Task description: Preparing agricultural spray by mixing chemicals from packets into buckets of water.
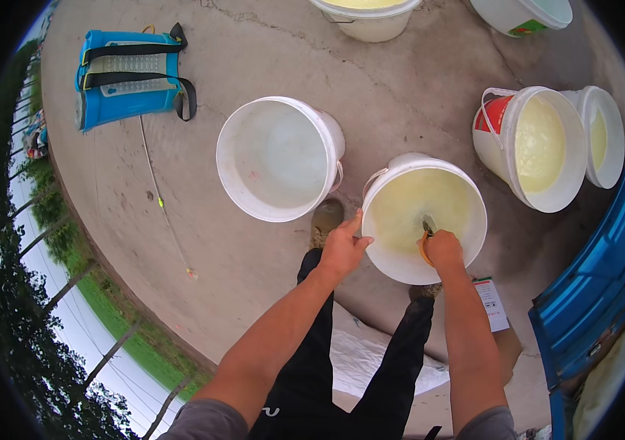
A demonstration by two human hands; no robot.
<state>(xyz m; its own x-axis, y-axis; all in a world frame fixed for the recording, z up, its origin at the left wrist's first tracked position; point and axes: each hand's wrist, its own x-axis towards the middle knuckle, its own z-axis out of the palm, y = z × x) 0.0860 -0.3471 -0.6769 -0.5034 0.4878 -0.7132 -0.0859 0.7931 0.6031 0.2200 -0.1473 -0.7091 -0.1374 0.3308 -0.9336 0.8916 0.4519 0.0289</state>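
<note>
A white plastic bucket (381,264) of cloudy, pale yellow liquid (400,203) stands before my feet. At its left rim, my left hand (342,247) takes hold with thumb and forefinger. Over the bucket, my right hand (444,250) is closed around an orange-handled hand tool (426,247), which looks like pliers or shears. The tool's dark metal end reaches down to the liquid, where the surface looks disturbed; its tip cannot be made out. Just left stands another white bucket (227,181) with clear, slightly cloudy liquid in it.
Two more buckets with yellow liquid, a red-labelled one (491,148) and one behind (611,165), stand right beside a blue metal panel (582,280). Farther off are two buckets (373,30) (502,16). A blue backpack sprayer (125,113) lies left with its wand (153,176). A white sack (359,357) lies underfoot.
</note>
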